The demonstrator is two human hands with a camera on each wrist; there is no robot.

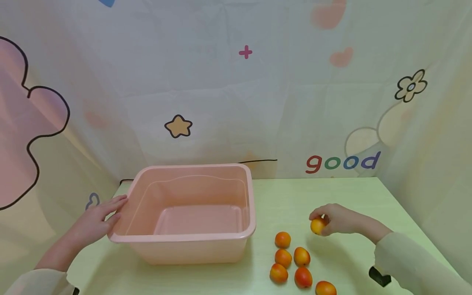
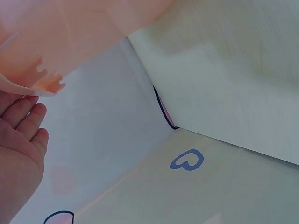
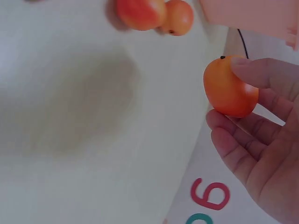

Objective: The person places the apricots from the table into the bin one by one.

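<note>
The left hand point(image 1: 97, 221) is at the left side of a pink plastic basin point(image 1: 195, 237), its fairly straight fingers touching the rim. Seen from the left wrist, fingers point(image 2: 32, 122) reach up to the rim's edge, which hides some tips. An orange-red plum-like fruit point(image 3: 229, 88) is pinched between the thumb and fingers of the right hand point(image 1: 339, 219). That hand is right of the basin, with the fruit raised off the table. Several similar fruits lie nearby, among them a red one point(image 1: 303, 277) and an orange one point(image 1: 282, 239).
A pale green table point(image 1: 280, 200) bears the basin and the fruits, which lie in a loose cluster right of the basin. Printed curtain cloth point(image 1: 221, 90) hangs behind the table and along its sides. One fruit point(image 1: 326, 288) lies at the bottom of the head view.
</note>
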